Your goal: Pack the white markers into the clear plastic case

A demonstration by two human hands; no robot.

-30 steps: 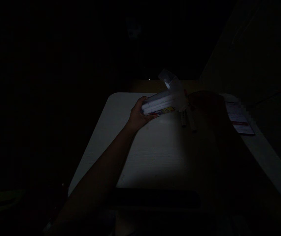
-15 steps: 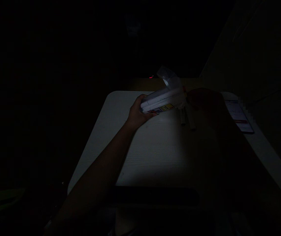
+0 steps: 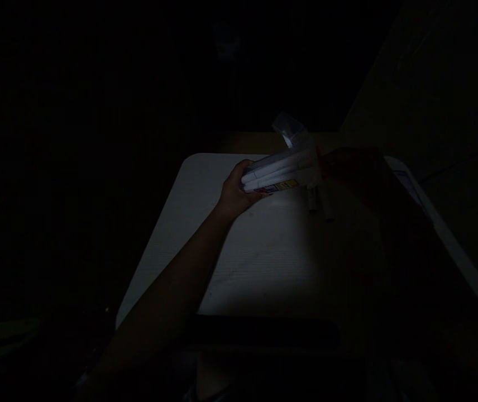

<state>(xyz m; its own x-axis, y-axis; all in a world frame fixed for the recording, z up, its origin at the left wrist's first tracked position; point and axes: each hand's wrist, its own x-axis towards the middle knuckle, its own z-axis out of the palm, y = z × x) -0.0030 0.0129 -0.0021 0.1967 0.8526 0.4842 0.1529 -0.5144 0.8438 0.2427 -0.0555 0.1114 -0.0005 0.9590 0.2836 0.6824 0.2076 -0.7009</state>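
A clear plastic pack of white sticks, with a colourful label along its lower side, tilts above the white table. My left hand wraps round its left end, thumb on top and fingers beneath. At the far end, a loose flap of clear plastic stands up. My right hand is at the pack's right end, beside an orange-red edge; deep shadow hides its fingers. Below that end, two stick-like pieces show dimly, and I cannot tell whether they lie on the table.
The room is very dark. Under my arms is the white table with rounded corners. A phone lies at its right edge, partly covered by my right arm. Something green shows at the lower left, off the table.
The picture is darker. The pack and my left hand have shifted slightly right. My right forearm now covers more of the phone.
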